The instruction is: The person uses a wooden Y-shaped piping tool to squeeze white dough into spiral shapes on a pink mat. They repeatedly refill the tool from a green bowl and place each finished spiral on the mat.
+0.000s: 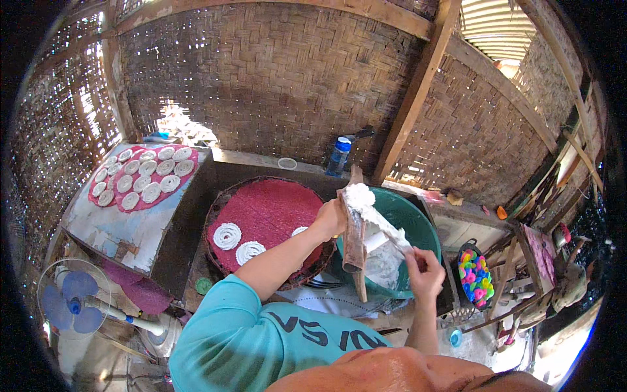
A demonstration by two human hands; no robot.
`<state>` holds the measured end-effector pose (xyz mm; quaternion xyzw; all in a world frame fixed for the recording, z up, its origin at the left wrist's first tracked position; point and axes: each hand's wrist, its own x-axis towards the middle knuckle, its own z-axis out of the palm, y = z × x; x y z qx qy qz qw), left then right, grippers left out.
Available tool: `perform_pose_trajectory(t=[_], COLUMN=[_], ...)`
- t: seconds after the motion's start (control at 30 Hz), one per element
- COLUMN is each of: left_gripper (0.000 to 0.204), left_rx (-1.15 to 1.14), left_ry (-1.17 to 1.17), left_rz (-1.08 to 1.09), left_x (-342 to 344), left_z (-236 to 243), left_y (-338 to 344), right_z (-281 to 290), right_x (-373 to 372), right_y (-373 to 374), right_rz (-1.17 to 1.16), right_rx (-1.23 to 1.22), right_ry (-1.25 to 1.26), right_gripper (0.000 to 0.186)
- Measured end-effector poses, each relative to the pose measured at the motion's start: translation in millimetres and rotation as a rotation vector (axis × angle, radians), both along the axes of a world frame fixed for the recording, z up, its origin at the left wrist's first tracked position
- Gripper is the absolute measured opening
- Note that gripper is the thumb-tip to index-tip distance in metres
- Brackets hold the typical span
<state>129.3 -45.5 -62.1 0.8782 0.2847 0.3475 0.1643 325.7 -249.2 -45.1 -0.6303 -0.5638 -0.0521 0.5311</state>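
Note:
My left hand [331, 221] is closed around the edge of a wooden press [354, 243] held over a green basin [418, 219]. White dough [360, 198] is heaped on the top of the press, and a pale cylinder [376, 241] sticks out from its side. My right hand [426, 273] grips a flat tool [403, 247] smeared with dough; its exact kind is unclear. More white dough [385, 266] lies inside the basin. Left of it, a round tray [210, 243] lined with red cloth [271, 209] carries white dough coils [249, 252], one partly hidden behind my left forearm.
At the far left, a slanted board [134, 225] bears several coils on red cloth [134, 151]. A fan [75, 304] stands below it. Behind the basin is a blue bottle [338, 157]. On the right sits a black basket [469, 245] of colourful pieces. Woven walls [261, 78] enclose the space.

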Motion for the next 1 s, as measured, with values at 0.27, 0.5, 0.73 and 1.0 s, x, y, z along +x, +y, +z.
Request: perform_pose_trajectory(t=[0.27,0.5,0.73,1.0], left_gripper=[0.037,0.035,0.042,0.037], left_rx=[-0.045,-0.773,-0.311,-1.011], left_ry=[-0.212,-0.375,-0.071,-0.69], left_rz=[-0.052,-0.099,-0.114,-0.667], left_x=[24.4,33.9,36.5,45.9], left_z=[-10.0,-56.5,-12.8,-76.1], left_y=[-7.6,40.5,2.7,59.3], right_z=[44.8,30.8,25.7,23.7], right_x=[-32.0,-27.7,0.5,-27.7], right_y=[29.5,19.4,47.2,26.4], right_rz=[-0.133,0.026,-0.225,0.002], right_rx=[0.228,0.168,0.097,0.109], right_ry=[-0.431,-0.294,-0.232,-0.274], right_gripper=[0.019,0.016,0.014,0.017])
